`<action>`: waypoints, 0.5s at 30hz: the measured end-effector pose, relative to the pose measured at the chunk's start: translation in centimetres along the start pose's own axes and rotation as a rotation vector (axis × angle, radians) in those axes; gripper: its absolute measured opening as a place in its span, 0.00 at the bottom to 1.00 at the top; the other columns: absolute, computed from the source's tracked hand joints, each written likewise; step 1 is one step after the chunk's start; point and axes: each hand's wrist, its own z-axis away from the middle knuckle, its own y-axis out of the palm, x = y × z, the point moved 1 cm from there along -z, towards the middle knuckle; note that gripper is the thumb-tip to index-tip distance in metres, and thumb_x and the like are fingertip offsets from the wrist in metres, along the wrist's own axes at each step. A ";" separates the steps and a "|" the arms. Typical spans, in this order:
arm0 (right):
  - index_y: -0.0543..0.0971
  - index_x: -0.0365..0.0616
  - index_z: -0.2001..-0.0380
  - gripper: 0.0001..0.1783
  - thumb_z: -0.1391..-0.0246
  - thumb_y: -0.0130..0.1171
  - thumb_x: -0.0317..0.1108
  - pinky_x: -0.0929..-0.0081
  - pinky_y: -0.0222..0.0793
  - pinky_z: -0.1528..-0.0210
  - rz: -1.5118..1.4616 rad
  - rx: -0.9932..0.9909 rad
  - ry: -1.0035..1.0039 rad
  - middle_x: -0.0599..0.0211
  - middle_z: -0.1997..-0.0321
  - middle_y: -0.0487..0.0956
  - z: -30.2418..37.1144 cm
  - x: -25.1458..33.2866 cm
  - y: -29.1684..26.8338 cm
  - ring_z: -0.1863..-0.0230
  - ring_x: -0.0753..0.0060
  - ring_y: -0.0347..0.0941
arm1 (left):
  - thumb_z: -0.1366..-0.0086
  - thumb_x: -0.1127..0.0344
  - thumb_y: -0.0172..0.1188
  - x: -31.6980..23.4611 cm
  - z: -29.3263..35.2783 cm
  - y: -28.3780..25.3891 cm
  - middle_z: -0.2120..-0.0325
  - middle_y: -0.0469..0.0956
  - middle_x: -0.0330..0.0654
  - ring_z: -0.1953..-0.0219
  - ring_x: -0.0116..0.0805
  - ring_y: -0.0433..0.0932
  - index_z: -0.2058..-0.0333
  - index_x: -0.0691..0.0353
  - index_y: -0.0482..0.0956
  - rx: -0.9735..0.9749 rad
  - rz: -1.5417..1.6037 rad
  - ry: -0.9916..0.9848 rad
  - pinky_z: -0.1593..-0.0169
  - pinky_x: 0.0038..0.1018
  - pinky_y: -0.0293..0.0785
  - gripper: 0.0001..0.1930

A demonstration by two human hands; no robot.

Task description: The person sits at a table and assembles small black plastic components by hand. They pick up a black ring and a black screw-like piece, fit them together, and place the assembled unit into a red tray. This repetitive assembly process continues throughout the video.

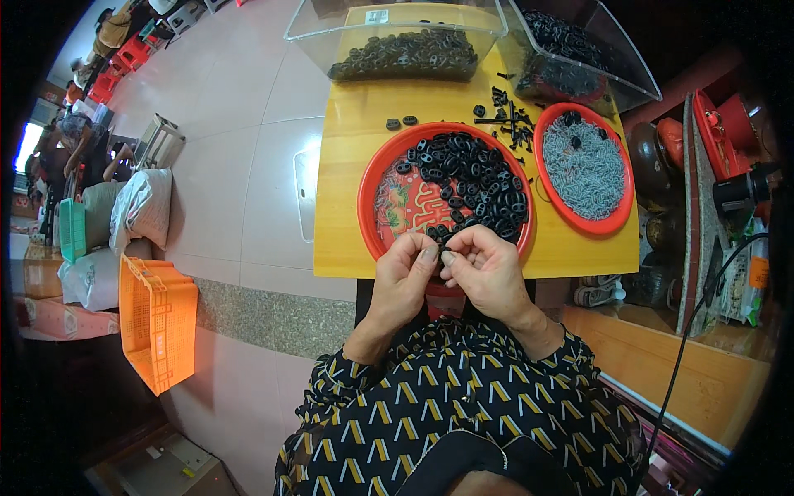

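Observation:
Both hands meet over the near rim of a round red tray (366, 194), fingertips almost touching. My left hand (403, 277) is closed, its thumb pressed against the index finger. My right hand (490, 269) pinches in the same way just beside it. Something small and dark shows between the fingertips, but I cannot tell it from the pieces behind. Black oval plastic pieces with two holes (488, 178) are heaped in the tray, mostly on its right side. Its printed red bottom shows at the left.
A smaller red tray (630, 178) of silvery screws (583, 174) stands at the right of the yellow table (339, 240). Behind are two clear bins (397, 25) of black parts. Loose black pieces (514, 120) lie between. An orange crate (157, 322) and white sacks (142, 207) are left.

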 end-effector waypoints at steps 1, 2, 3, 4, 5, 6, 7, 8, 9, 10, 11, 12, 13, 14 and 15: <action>0.70 0.35 0.72 0.03 0.51 0.52 0.23 0.86 0.69 0.75 -0.002 0.001 0.003 0.70 0.76 0.74 0.0 0.0 0.0 0.75 0.85 0.71 | 0.37 0.69 0.47 -0.1 0.0 0.1 0.76 0.67 0.32 0.72 0.18 0.64 0.70 0.66 0.67 0.001 -0.026 -0.001 0.68 0.14 0.62 0.06; 0.70 0.35 0.72 0.03 0.51 0.52 0.23 0.86 0.69 0.75 -0.012 -0.002 0.001 0.70 0.76 0.74 0.0 -0.1 -0.1 0.76 0.85 0.71 | 0.37 0.69 0.46 -0.1 0.0 0.2 0.76 0.67 0.33 0.72 0.18 0.64 0.70 0.66 0.67 0.001 -0.052 -0.002 0.68 0.14 0.62 0.06; 0.70 0.35 0.72 0.03 0.51 0.52 0.23 0.86 0.69 0.75 -0.022 -0.005 -0.001 0.71 0.76 0.74 0.0 -0.2 -0.2 0.76 0.85 0.71 | 0.37 0.69 0.46 -0.2 0.1 0.2 0.76 0.67 0.33 0.72 0.18 0.64 0.70 0.66 0.67 0.004 -0.103 0.003 0.68 0.14 0.62 0.06; 0.70 0.35 0.72 0.03 0.51 0.52 0.23 0.86 0.69 0.75 -0.032 -0.008 -0.002 0.71 0.76 0.74 0.0 -0.4 -0.3 0.76 0.85 0.71 | 0.37 0.69 0.46 -0.3 0.1 0.3 0.76 0.67 0.33 0.72 0.18 0.64 0.70 0.66 0.67 0.007 -0.155 0.008 0.68 0.14 0.63 0.06; 0.70 0.35 0.72 0.03 0.51 0.52 0.23 0.86 0.69 0.75 -0.038 -0.006 -0.009 0.71 0.76 0.74 0.0 -0.6 -0.4 0.76 0.85 0.71 | 0.37 0.69 0.46 -0.4 0.1 0.4 0.76 0.67 0.33 0.72 0.18 0.65 0.70 0.66 0.67 0.010 -0.206 0.014 0.68 0.15 0.63 0.06; 0.70 0.35 0.72 0.03 0.51 0.52 0.23 0.85 0.69 0.75 -0.044 -0.004 -0.016 0.71 0.76 0.74 -0.1 -0.7 -0.6 0.76 0.85 0.71 | 0.37 0.69 0.46 -0.5 0.1 0.6 0.77 0.67 0.33 0.73 0.18 0.65 0.70 0.66 0.67 0.010 -0.195 0.019 0.69 0.15 0.63 0.06; 0.70 0.35 0.72 0.03 0.51 0.52 0.23 0.85 0.70 0.75 -0.051 -0.001 -0.022 0.71 0.76 0.74 -0.1 -0.8 -0.7 0.76 0.85 0.71 | 0.37 0.69 0.46 -0.6 0.1 1.0 0.77 0.67 0.33 0.73 0.17 0.65 0.70 0.66 0.67 0.010 -0.184 0.025 0.69 0.15 0.64 0.06; 0.70 0.35 0.72 0.02 0.51 0.52 0.22 0.85 0.70 0.75 -0.062 -0.002 -0.027 0.71 0.76 0.73 -0.1 -0.8 -0.7 0.76 0.85 0.71 | 0.37 0.70 0.46 -0.6 0.0 1.2 0.77 0.68 0.33 0.74 0.17 0.65 0.70 0.66 0.67 0.010 -0.172 0.030 0.70 0.15 0.64 0.06; 0.70 0.35 0.72 0.02 0.51 0.52 0.22 0.86 0.70 0.76 -0.073 -0.001 -0.031 0.71 0.76 0.73 -0.1 -0.7 -0.7 0.77 0.85 0.71 | 0.37 0.70 0.46 -0.5 0.1 1.3 0.77 0.68 0.33 0.74 0.17 0.65 0.70 0.66 0.67 -0.007 -0.171 0.033 0.70 0.15 0.64 0.06; 0.70 0.35 0.72 0.02 0.51 0.52 0.22 0.86 0.70 0.76 -0.085 0.000 -0.035 0.71 0.76 0.73 -0.1 -0.6 -0.7 0.77 0.85 0.71 | 0.37 0.70 0.46 -0.2 0.1 1.3 0.77 0.68 0.33 0.74 0.17 0.65 0.70 0.66 0.68 -0.025 -0.169 0.036 0.70 0.15 0.64 0.06; 0.70 0.35 0.72 0.02 0.51 0.52 0.22 0.86 0.70 0.76 -0.078 0.005 -0.034 0.71 0.76 0.73 -0.2 -0.6 -0.7 0.77 0.84 0.71 | 0.37 0.70 0.46 0.0 0.1 1.2 0.77 0.68 0.34 0.74 0.17 0.65 0.69 0.66 0.68 -0.042 -0.167 0.038 0.71 0.15 0.65 0.05; 0.70 0.35 0.72 0.02 0.51 0.52 0.22 0.86 0.70 0.76 -0.070 0.004 -0.034 0.71 0.76 0.73 -0.3 -0.6 -0.8 0.77 0.84 0.71 | 0.37 0.70 0.47 0.2 0.0 1.1 0.76 0.69 0.34 0.74 0.17 0.66 0.68 0.66 0.68 -0.035 -0.185 0.061 0.71 0.15 0.65 0.05; 0.70 0.35 0.72 0.02 0.51 0.52 0.22 0.85 0.70 0.76 -0.061 0.004 -0.034 0.71 0.76 0.73 -0.5 -0.6 -1.0 0.77 0.84 0.71 | 0.37 0.70 0.47 0.3 -0.2 0.9 0.76 0.69 0.34 0.74 0.17 0.66 0.67 0.67 0.68 -0.028 -0.203 0.084 0.70 0.15 0.65 0.06; 0.70 0.36 0.72 0.03 0.51 0.52 0.22 0.85 0.70 0.76 -0.115 -0.003 -0.032 0.71 0.76 0.72 -0.6 -0.7 -1.2 0.77 0.83 0.71 | 0.37 0.69 0.47 0.3 -0.5 0.7 0.76 0.69 0.34 0.74 0.17 0.66 0.66 0.67 0.69 -0.022 -0.221 0.107 0.70 0.15 0.65 0.06; 0.69 0.36 0.71 0.03 0.51 0.52 0.22 0.86 0.70 0.76 -0.131 -0.011 -0.015 0.70 0.76 0.72 -0.8 -0.5 -1.6 0.77 0.83 0.71 | 0.37 0.69 0.48 -0.1 -0.7 0.6 0.76 0.69 0.33 0.74 0.18 0.66 0.65 0.67 0.69 -0.067 -0.194 0.094 0.70 0.14 0.65 0.07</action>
